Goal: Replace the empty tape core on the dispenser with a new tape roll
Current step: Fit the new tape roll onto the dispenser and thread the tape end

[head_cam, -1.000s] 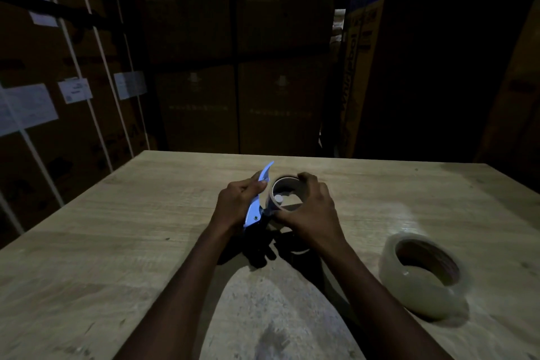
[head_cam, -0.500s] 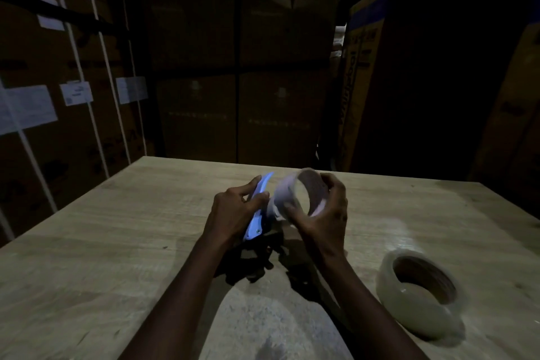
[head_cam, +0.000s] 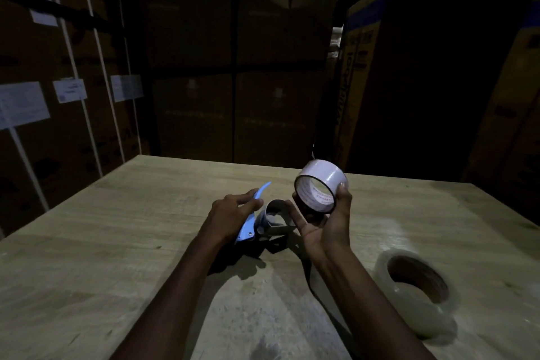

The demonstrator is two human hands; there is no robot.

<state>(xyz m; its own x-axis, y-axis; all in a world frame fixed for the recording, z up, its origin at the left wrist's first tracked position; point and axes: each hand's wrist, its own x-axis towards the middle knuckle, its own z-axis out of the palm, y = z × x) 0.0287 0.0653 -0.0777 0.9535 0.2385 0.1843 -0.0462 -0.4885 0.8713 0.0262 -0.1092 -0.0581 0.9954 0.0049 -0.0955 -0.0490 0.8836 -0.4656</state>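
Holding: we grip the dispenser (head_cam: pixel 257 223) with our left hand (head_cam: pixel 230 213), fingers (head_cam: pixel 248 202) wrapped on its blue handle, frame resting on the table (head_cam: pixel 117 242).
Core: our right hand (head_cam: pixel 327 228) has the empty core (head_cam: pixel 320 185) pinched between thumb and fingers, raised clear of the bare hub, just right of it.
Roll: the new roll (head_cam: pixel 418 286) lies flat on the table, well apart to the right, hole upward.
Relation: the roll lies right of and nearer us than the right hand; that hand is nearer to it.
Next, as we judge: set the core down, then fetch the roll.
Room: open table lies between hand and roll; its right edge is near.
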